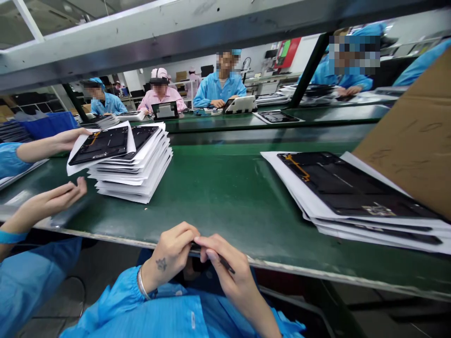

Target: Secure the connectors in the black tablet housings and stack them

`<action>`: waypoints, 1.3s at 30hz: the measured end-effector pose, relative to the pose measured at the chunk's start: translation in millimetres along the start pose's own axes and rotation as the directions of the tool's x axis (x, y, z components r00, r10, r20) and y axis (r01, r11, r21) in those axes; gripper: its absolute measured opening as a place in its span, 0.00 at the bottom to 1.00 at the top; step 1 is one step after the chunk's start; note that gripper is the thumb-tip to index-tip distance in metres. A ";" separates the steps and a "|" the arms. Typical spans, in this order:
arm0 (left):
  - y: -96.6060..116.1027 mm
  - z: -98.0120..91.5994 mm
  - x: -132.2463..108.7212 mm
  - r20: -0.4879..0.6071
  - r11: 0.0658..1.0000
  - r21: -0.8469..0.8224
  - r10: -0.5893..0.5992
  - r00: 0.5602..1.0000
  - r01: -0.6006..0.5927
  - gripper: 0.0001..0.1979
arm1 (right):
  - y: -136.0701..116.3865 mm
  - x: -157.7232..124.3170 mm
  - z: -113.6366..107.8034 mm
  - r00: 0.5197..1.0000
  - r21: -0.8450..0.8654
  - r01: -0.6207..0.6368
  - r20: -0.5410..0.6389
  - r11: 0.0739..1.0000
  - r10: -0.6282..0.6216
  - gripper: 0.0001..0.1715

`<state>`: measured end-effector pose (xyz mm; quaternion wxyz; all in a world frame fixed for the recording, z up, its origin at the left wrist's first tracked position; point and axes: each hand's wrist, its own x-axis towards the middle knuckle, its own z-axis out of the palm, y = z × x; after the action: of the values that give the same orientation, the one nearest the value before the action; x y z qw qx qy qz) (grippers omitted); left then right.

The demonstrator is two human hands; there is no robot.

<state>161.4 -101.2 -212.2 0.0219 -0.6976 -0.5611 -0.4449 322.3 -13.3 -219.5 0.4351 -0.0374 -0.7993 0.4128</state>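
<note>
My left hand (172, 251) and my right hand (225, 270) meet at the near edge of the green table (225, 197), fingers pinched together on a thin dark tool (225, 264) like tweezers. A stack of dark flat panels on white sheets (352, 192) lies to the right of my hands. Another taller stack of panels and sheets (130, 157) stands to the left.
A neighbour's hands (52, 199) reach in at the left, one resting by the left stack. A brown cardboard sheet (416, 136) leans over the right stack. Several people in blue and pink coats sit across the far bench (268, 119). A metal shelf beam (176, 33) runs overhead.
</note>
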 end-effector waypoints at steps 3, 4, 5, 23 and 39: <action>0.0 0.7 -0.2 -0.001 1.000 0.008 0.003 1.000 -0.003 0.13 | 0.1 1.0 -0.4 1.000 -0.009 -0.003 -0.004 1.000 0.003 0.18; -0.1 0.9 -0.3 -0.002 1.000 0.010 0.003 1.000 -0.003 0.13 | -0.1 1.0 -0.1 1.000 -0.010 -0.003 -0.006 1.000 0.003 0.18; -0.3 1.0 -0.3 -0.003 1.000 0.012 0.002 1.000 -0.002 0.13 | -0.4 0.8 0.6 1.000 -0.013 -0.001 -0.009 1.000 0.001 0.17; -42.3 -98.4 -13.4 -0.363 0.968 0.015 -0.229 0.903 0.251 0.13 | 76.8 56.2 -129.3 0.962 -0.948 0.239 0.261 0.209 0.084 0.18; -194.3 -231.3 -17.9 -0.358 0.508 -0.594 -0.861 0.360 0.624 0.17 | 35.4 167.0 51.9 0.883 0.016 -0.398 0.279 0.917 0.378 0.30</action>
<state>-131.9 -165.7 -175.3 -0.1311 -0.1609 -0.6856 -0.6978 170.7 47.5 -147.6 0.2318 -0.1241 -0.8118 0.5214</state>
